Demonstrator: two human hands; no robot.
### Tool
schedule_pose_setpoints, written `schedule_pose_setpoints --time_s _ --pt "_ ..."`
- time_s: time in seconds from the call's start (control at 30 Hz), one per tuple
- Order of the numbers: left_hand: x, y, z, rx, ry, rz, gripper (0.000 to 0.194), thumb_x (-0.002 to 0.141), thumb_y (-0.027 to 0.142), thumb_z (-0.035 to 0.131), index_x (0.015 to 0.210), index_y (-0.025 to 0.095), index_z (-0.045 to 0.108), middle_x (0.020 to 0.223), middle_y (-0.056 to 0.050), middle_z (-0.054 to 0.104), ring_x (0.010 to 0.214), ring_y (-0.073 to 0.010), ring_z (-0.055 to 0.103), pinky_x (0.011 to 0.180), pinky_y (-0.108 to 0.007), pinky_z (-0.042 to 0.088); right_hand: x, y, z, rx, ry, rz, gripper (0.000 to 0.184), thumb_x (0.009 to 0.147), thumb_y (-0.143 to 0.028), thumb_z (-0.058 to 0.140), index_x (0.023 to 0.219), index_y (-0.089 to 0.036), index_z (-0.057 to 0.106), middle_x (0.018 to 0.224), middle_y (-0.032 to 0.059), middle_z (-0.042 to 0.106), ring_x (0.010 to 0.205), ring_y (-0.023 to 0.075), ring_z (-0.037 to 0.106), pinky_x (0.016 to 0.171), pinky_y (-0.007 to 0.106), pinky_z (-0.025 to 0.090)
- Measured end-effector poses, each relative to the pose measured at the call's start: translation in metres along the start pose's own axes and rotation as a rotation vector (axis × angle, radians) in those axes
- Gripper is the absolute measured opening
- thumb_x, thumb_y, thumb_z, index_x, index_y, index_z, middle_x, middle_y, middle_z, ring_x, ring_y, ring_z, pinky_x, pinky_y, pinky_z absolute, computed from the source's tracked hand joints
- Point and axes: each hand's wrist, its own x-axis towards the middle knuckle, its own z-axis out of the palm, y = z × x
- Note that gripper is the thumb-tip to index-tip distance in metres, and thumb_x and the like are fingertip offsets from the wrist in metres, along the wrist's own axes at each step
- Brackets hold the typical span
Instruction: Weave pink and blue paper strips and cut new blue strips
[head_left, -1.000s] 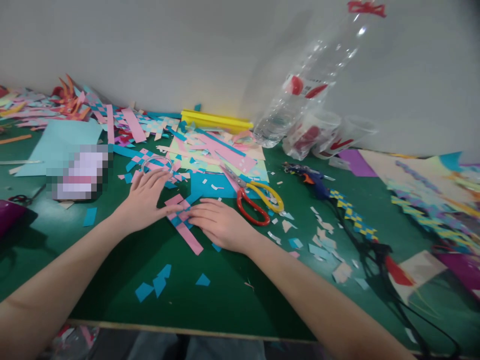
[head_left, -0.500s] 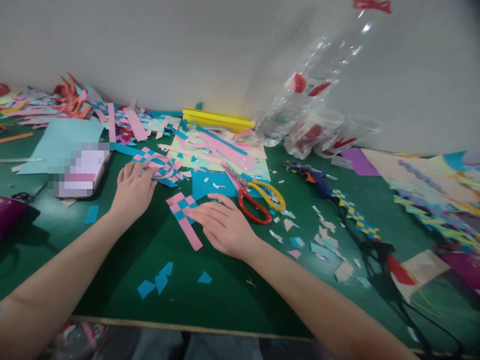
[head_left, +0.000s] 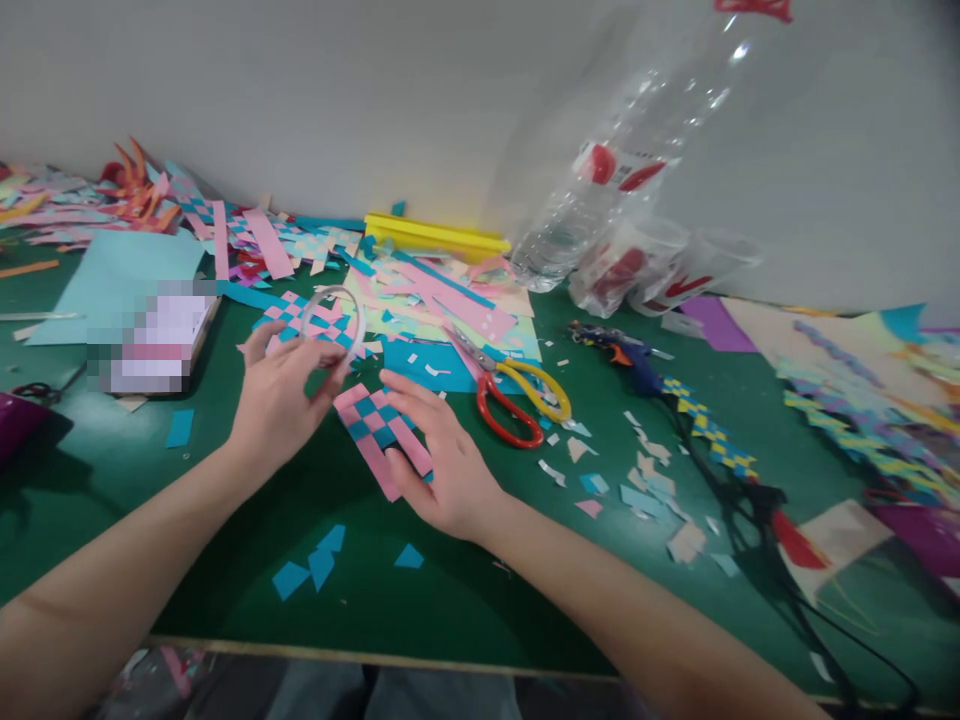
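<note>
My left hand [head_left: 281, 390] is closed on a thin whitish roll of tape [head_left: 358, 325], held tilted up off the table. My right hand [head_left: 450, 455] has its thumb and fingers apart, over the right side of a small pink-and-blue woven paper piece [head_left: 369, 425]. Its fingertips seem to touch the paper, which lies flat on the green table. Part of the woven piece is hidden beneath the fingers. Scissors with one red and one yellow handle [head_left: 514, 400] lie just beyond my right hand. Another pink-and-blue woven piece [head_left: 294, 308] lies behind my left hand.
A blurred phone-like object [head_left: 161, 345] lies at left by a light blue sheet [head_left: 120, 270]. Paper strips [head_left: 457, 295] are heaped at the back. A clear bottle [head_left: 615, 170] and plastic cups stand at the wall. A glue gun [head_left: 637, 370] with a black cord lies right.
My left hand has lifted the tape roll from the table and brought it right, towards the woven piece. My right hand's thumb and fingers have spread over the paper.
</note>
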Motion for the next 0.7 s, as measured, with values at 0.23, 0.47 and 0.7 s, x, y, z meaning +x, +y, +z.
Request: schedule_pose_setpoints --time_s 0.23,0.47,0.7 --pt "-0.009 0.015 0.003 -0.091 -0.088 0.065 0.008 0.089 0.024 0.049 0.092 0.022 0.056 0.07 0.002 0.066 0.066 -0.0154 0.064 0.091 -0.037 0.045 0.0 0.002 0.0 0.123 -0.122 0.053 0.054 0.089 -0.023 0.048 0.14 -0.019 0.029 0.147 0.0159 0.042 0.139 0.0228 0.035 0.11 0.044 0.039" --pt "-0.012 0.016 0.007 -0.231 -0.13 0.004 0.012 0.093 0.029 0.048 0.092 0.021 0.056 0.079 -0.001 0.069 0.069 -0.0155 0.067 0.059 -0.023 0.047 0.0 0.002 -0.001 0.167 -0.042 0.104 0.051 0.086 -0.02 0.051 0.135 -0.019 0.035 0.141 0.0153 0.05 0.133 0.0225 0.046 0.106 0.04 0.045" --pt "-0.012 0.019 0.007 -0.229 -0.185 -0.06 0.02 0.094 0.035 0.044 0.091 0.021 0.057 0.074 -0.001 0.07 0.062 -0.0152 0.068 0.054 -0.022 0.048 0.0 0.004 0.0 0.15 -0.015 0.128 0.044 0.086 -0.019 0.049 0.129 -0.019 0.043 0.135 0.014 0.056 0.126 0.0217 0.054 0.101 0.04 0.049"
